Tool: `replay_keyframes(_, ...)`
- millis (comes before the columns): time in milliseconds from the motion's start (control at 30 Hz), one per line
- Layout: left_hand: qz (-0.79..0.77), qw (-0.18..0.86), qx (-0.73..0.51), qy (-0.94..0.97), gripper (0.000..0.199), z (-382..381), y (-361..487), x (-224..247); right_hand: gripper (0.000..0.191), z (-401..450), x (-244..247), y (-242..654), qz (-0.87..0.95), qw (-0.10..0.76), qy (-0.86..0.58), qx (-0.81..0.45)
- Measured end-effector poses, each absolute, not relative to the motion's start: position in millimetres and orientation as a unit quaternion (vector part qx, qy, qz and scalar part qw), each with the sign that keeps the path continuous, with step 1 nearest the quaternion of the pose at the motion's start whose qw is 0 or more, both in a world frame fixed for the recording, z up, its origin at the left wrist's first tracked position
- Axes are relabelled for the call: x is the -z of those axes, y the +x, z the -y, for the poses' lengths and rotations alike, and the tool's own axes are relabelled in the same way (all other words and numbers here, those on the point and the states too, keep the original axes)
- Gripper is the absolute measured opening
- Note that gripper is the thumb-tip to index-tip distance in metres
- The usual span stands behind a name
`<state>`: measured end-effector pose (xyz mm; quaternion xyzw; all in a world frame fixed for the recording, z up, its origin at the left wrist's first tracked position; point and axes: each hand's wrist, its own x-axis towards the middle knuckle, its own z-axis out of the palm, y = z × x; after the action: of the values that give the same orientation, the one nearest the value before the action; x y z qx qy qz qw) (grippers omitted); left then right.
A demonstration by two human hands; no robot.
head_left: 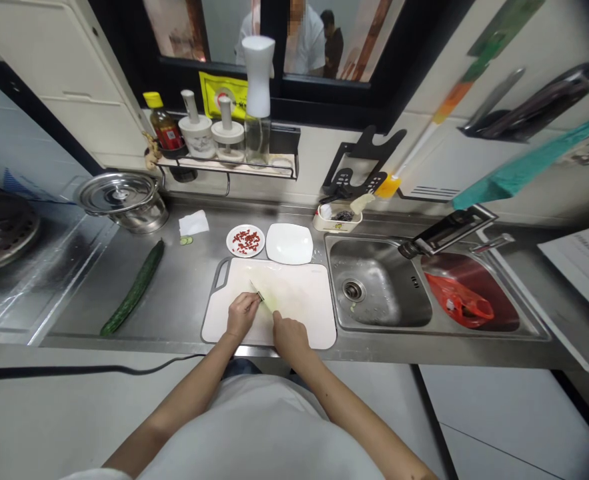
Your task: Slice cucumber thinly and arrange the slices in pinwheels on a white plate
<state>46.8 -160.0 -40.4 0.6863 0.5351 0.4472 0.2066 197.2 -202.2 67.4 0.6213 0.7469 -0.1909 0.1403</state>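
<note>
On the white cutting board (314, 293), my right hand (291, 335) is closed around the handle of a knife (268, 303), whose pale greenish blade points up and to the left. Beside the blade is my left hand (241, 315), its fingers bent together at a small dark-edged piece that is too small to name. A whole green cucumber (137, 287) lies on the steel counter to the left. Beyond the board are a white plate of small red pieces (231, 237) and a bare white square plate (289, 243).
A lidded steel pot (144, 212), a white paper (194, 223) and cucumber slices (187, 240) are at the back left. To the right is a double sink (384, 319) with a red plastic bag (457, 300). Above hangs a seasoning rack (224, 165). People stand behind the window.
</note>
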Motion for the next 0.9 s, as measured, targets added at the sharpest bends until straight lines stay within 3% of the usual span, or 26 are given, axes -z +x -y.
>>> replay_keyframes(900, -0.54, 0.204, -0.433, 0.693, 0.018, 158.4, 46.0, 40.5, 0.025, 189.1, -64.6, 188.9, -0.767, 0.126, 0.603, 0.18)
